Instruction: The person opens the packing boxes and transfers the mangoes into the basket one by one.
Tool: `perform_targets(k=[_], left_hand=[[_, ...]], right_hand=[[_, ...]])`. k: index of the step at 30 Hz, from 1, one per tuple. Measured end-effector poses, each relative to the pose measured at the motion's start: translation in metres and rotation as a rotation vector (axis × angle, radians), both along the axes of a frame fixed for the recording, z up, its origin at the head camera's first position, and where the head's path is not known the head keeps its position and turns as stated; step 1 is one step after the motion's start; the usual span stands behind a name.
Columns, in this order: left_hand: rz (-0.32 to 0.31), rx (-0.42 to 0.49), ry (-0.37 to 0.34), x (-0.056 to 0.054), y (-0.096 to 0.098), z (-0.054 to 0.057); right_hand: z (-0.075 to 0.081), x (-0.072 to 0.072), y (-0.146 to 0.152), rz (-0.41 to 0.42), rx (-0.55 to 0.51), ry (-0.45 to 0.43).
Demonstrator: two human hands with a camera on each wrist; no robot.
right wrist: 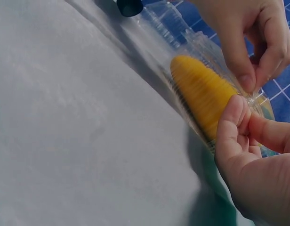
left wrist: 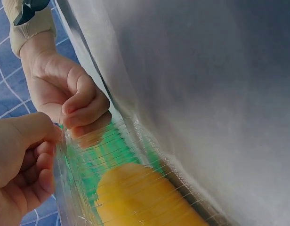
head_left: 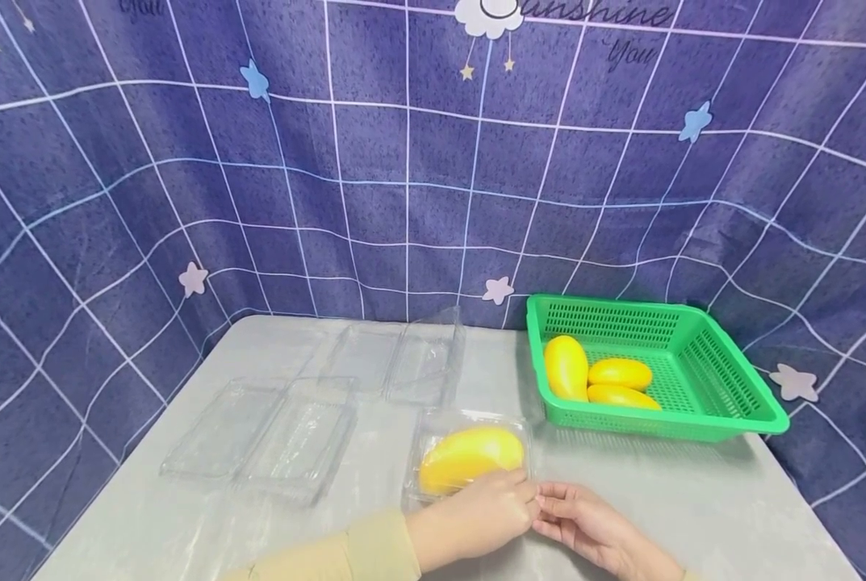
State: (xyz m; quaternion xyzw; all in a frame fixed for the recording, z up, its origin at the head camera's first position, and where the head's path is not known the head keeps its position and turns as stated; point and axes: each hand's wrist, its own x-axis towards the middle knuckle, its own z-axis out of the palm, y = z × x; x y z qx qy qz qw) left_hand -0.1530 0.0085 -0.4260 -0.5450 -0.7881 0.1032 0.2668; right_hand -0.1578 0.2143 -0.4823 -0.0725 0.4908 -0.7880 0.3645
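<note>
A yellow mango (head_left: 472, 458) lies inside a clear plastic clamshell box (head_left: 433, 417), whose lid lies over the fruit. At the box's near right corner, my left hand (head_left: 485, 510) pinches the rim between thumb and fingers. Right beside it, my right hand (head_left: 588, 524) grips the same corner with thumb and curled fingertips. In the left wrist view the ribbed lid lets the mango (left wrist: 140, 195) show through. The right wrist view has both thumbs close together at the rim, the mango (right wrist: 201, 92) behind them; the fingertips partly hide the corner.
Two more clear clamshell boxes lie unfolded on the grey table: one at the left (head_left: 298, 444), one farther back (head_left: 421, 363). A green basket (head_left: 643, 424) holding several mangoes (head_left: 566, 367) stands at the back right. A blue gridded curtain (head_left: 433, 202) hangs behind the table.
</note>
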Motion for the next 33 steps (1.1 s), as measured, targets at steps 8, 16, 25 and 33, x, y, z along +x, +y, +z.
perform_targets(k=[8, 16, 25, 33], left_hand=[[0.007, -0.011, 0.024, 0.002, 0.002, -0.002], [0.013, -0.073, 0.118, 0.001, 0.002, -0.003], [0.024, -0.033, 0.098, 0.000, 0.001, 0.001], [0.063, 0.093, -0.029, -0.004, -0.002, 0.025]], right_hand=[[-0.006, -0.002, 0.001, 0.027, -0.017, 0.006], [-0.005, -0.005, -0.001, 0.051, -0.053, 0.011], [-0.002, -0.005, -0.003, 0.059, -0.063, 0.019], [0.000, -0.006, 0.002, 0.062, -0.067, 0.020]])
